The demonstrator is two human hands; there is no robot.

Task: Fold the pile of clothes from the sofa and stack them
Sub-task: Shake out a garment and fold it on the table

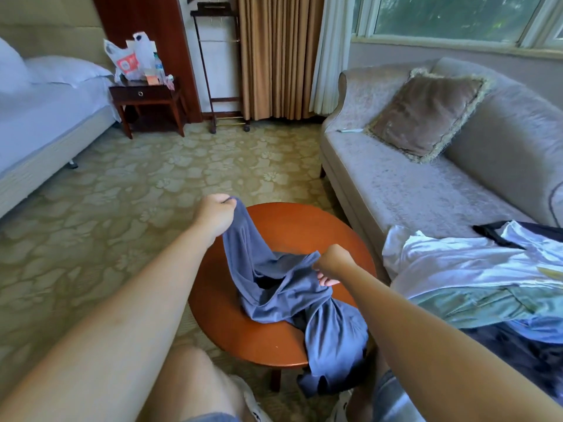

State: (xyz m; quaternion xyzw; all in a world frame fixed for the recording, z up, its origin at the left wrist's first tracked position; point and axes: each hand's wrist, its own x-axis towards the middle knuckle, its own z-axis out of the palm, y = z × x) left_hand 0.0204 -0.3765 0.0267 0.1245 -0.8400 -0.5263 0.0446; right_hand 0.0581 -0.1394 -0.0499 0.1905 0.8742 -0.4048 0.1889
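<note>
A blue-grey garment (pixel 292 303) hangs crumpled over a round wooden table (pixel 283 226), one end trailing off the near edge toward the floor. My left hand (pixel 216 210) grips its upper edge, lifted above the table's far left side. My right hand (pixel 332 261) grips another part of the same garment lower down, over the table's right side. On the sofa (pixel 405 190) at the right lies a pile of clothes (pixel 475 278), with white, pale green, light blue and dark pieces mixed together.
A brown fringed cushion (pixel 426 114) leans on the sofa back. A bed (pixel 45 117) stands at the left, with a cluttered nightstand (pixel 146 99) and a valet stand (pixel 222 65) behind. Patterned carpet (pixel 122 193) covers the floor. My knees are at the bottom edge.
</note>
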